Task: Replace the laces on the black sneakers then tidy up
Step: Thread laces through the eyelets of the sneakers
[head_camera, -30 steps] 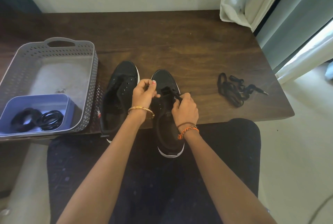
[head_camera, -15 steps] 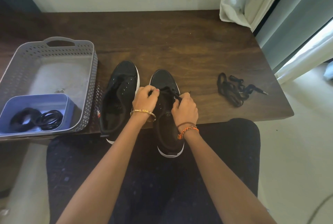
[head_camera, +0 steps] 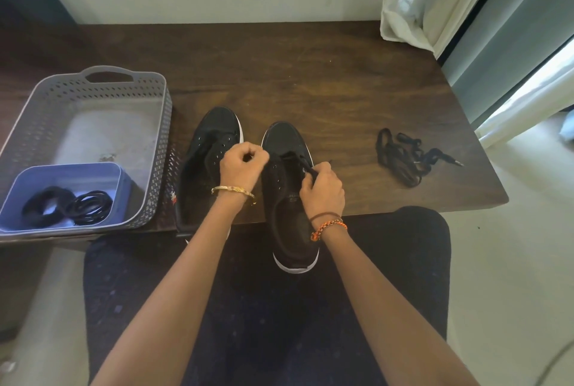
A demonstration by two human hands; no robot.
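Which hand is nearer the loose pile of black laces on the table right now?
Right. The right hand works at the nearer sneaker, with bare table between it and the loose laces further right. The left hand sits further left, between the two sneakers.

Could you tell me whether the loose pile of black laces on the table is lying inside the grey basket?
No, the loose black laces lie on the bare wooden table, far from the grey basket at its other end.

letter "S" on sneaker insole (head_camera: 292, 199)
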